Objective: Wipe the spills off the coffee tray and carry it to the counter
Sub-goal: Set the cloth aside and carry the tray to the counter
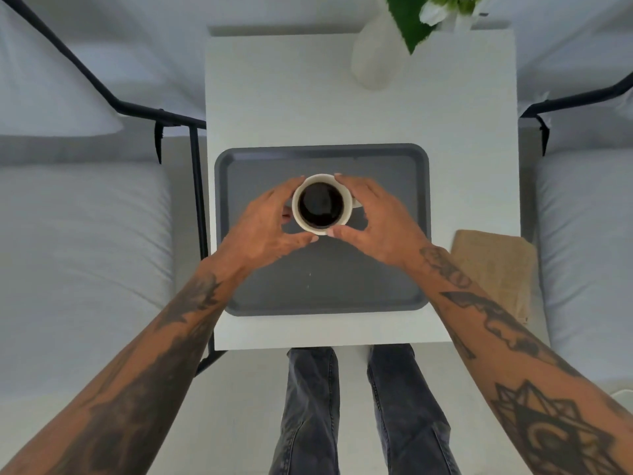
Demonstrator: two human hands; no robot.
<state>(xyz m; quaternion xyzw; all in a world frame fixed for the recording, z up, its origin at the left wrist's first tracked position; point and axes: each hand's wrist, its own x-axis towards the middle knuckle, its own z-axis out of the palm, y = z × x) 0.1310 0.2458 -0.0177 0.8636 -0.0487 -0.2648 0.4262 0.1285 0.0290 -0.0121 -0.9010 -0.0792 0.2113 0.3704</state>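
Observation:
A dark grey tray (387, 296) lies on the near half of a white side table (274, 108). A white cup (321, 204) full of black coffee is over the tray's middle. My left hand (265, 224) wraps the cup from the left and my right hand (373, 217) from the right, thumbs meeting at its near side. Whether the cup rests on the tray or is lifted, I cannot tell. A few tiny pale droplets (309, 280) sit on the tray in front of the cup. A tan folded cloth (493, 269) lies on the table's right edge beside the tray.
A white vase (373, 60) with green leaves and white flowers stands at the table's far right. Beds with white linen and black metal frames (195, 186) flank the table on both sides. My legs in dark jeans stand at the table's near edge.

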